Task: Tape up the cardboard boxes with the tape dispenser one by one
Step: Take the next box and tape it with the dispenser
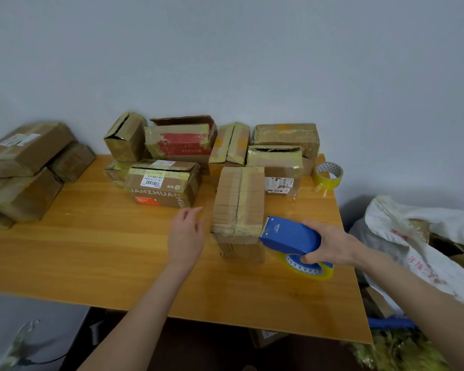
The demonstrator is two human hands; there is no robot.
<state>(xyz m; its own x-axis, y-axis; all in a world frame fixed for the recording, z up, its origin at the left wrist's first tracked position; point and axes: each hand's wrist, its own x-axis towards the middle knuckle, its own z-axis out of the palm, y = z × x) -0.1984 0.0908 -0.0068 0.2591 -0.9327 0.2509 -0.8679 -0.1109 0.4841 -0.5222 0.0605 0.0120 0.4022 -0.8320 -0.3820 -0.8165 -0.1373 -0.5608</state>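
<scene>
clock directions are read from the box at table centre, with 12 o'clock toward the wall.

1. the right forearm enters from 4 o'clock, low over the table (91, 250). the right hand (330, 245) is curled round the rear of the blue dispenser (289, 235) and grips it firmly.
2. the dispenser lies roughly level, nose toward 10 o'clock. its front edge touches the near right corner of the box top. the clear-yellow roll (306, 266) hangs under the body, close to the table.
3. the left forearm enters from 7 o'clock. the left hand (185, 236) hovers at 9 o'clock, just beside the box and apart from it. the palm faces down, the fingers are relaxed and slightly spread, and it holds nothing.
4. the box (239, 204) stands at table centre. a yellowish tape strip runs along its top seam from the far edge to the near edge.
5. the rear boxes (181, 139) cluster from 10 to 1 o'clock against the wall (252, 62). several carry yellow tape and some flaps gape.
6. a spare roll (328, 174) sits at 2 o'clock, near the table's far right corner.
7. a stack (24, 156) of taped boxes sits at 9 o'clock, well apart, by the table's left end.
8. a white sack (426, 231) lies off the table at 3 o'clock.
</scene>
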